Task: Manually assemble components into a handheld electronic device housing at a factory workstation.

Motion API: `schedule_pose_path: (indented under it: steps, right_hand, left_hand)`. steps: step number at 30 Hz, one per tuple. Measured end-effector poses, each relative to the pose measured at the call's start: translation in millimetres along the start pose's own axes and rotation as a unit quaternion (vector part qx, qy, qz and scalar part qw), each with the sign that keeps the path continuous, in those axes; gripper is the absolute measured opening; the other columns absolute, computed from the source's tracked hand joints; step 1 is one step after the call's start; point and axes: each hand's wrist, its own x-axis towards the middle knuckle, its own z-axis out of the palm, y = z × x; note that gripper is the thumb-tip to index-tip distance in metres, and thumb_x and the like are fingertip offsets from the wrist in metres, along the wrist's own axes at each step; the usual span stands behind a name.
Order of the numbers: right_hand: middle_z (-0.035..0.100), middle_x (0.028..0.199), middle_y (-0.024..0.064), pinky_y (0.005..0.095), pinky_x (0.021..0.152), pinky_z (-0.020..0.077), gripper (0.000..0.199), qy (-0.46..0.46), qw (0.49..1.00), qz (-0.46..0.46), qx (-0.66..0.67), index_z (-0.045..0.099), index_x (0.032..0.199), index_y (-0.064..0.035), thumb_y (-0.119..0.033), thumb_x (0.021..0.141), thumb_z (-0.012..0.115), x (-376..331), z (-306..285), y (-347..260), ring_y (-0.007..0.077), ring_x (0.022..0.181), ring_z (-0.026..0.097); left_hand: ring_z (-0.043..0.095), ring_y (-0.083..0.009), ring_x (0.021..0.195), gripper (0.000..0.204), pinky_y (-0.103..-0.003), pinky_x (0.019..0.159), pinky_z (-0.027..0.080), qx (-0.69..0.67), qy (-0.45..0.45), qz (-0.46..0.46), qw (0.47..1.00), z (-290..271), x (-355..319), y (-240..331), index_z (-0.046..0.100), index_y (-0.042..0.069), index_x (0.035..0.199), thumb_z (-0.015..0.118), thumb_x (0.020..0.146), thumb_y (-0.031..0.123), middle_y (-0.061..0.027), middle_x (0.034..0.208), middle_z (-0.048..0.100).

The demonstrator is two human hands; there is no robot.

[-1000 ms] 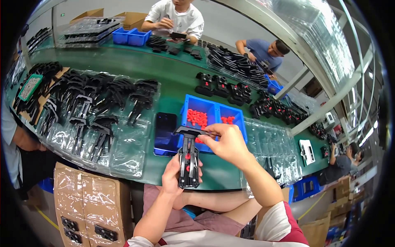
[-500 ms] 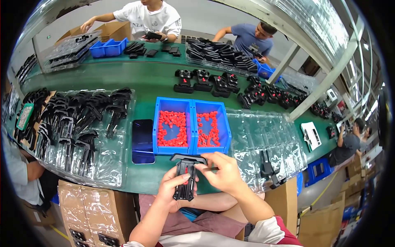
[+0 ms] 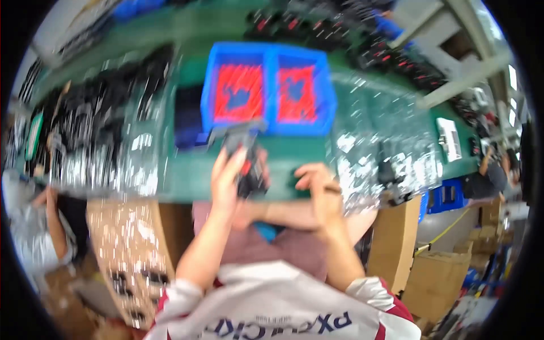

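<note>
The picture is smeared by motion. My left hand (image 3: 225,178) grips a black plastic bracket (image 3: 241,139) with a wide top bar and a small red part in its middle. It is held upright over the table's near edge, just in front of a blue two-part bin (image 3: 270,127). Small red pieces (image 3: 241,93) lie in both compartments. To the right, apart from the bracket, my right hand (image 3: 323,190) has its fingers curled. A short, thin dark thing (image 3: 333,188) shows at these fingers; its kind is too blurred to tell.
Black brackets (image 3: 85,130) lie on clear plastic trays at left, beside a dark phone (image 3: 188,113). Another clear tray (image 3: 362,147) at right bears one black bracket (image 3: 388,173). Assembled black units (image 3: 317,31) line the far side. Cardboard boxes (image 3: 391,243) stand below; a person (image 3: 39,226) is at left.
My right hand has come off the bracket and moved right. The left hand still holds the bracket. The whole view has tipped down, so the bin and table sit higher.
</note>
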Motion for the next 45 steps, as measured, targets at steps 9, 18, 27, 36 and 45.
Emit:
schedule_pose_path:
  steps: [9,18,27,36,45]
  right_hand:
    - [0.058,0.111,0.0205,0.0388,0.080,0.0528,0.030,-0.112,0.981,-0.062,0.148,0.059,0.073,0.0058,-0.013,0.095,0.049,-14.2,17.8,-27.1,0.0314,0.085,0.065]
    - [0.060,0.107,0.0197,0.0403,0.081,0.0537,0.037,-0.090,0.995,-0.025,0.015,0.060,0.068,0.0056,-0.018,0.095,0.052,-16.9,23.6,-24.5,0.0350,0.085,0.066]
    - [0.062,0.105,0.0177,0.0356,0.080,0.0545,0.027,-0.119,0.982,-0.024,0.147,0.067,0.077,0.0073,-0.012,0.093,0.057,-18.7,21.7,-22.0,0.0308,0.089,0.068]
    - [0.061,0.106,0.0202,0.0409,0.082,0.0554,0.034,-0.188,0.974,-0.071,0.108,0.066,0.077,0.0078,-0.018,0.095,0.055,-11.6,20.0,-18.6,0.0356,0.089,0.067]
    - [0.063,0.111,0.0197,0.0374,0.084,0.0529,0.019,-0.200,0.970,-0.085,0.109,0.069,0.085,0.0074,-0.006,0.090,0.056,-10.3,18.6,-16.8,0.0320,0.092,0.067]
  left_hand:
    - [0.063,-0.0214,0.067,0.027,-0.032,0.055,0.054,0.060,-0.031,0.013,0.998,-1.4,-1.2,-0.5,0.053,-0.003,0.113,0.052,0.091,0.013,-0.0189,0.093,0.064]
    - [0.063,-0.0200,0.066,0.025,-0.031,0.056,0.056,0.177,-0.040,0.029,0.983,0.6,-3.6,-2.4,0.056,-0.002,0.110,0.054,0.090,0.013,-0.0171,0.090,0.065]
    - [0.061,-0.0183,0.061,0.023,-0.030,0.053,0.055,0.021,-0.055,0.010,0.998,-2.1,3.9,0.4,0.057,-0.001,0.109,0.056,0.090,0.012,-0.0153,0.088,0.066]
    - [0.062,-0.0202,0.059,0.022,-0.030,0.048,0.054,-0.080,-0.094,-0.010,0.992,-16.3,9.3,1.3,0.056,-0.001,0.109,0.055,0.090,0.011,-0.0170,0.086,0.065]
    - [0.062,-0.0239,0.062,0.027,-0.032,0.048,0.054,-0.041,-0.119,-0.015,0.992,-17.6,8.6,4.7,0.051,-0.001,0.116,0.047,0.093,0.012,-0.0216,0.092,0.063]
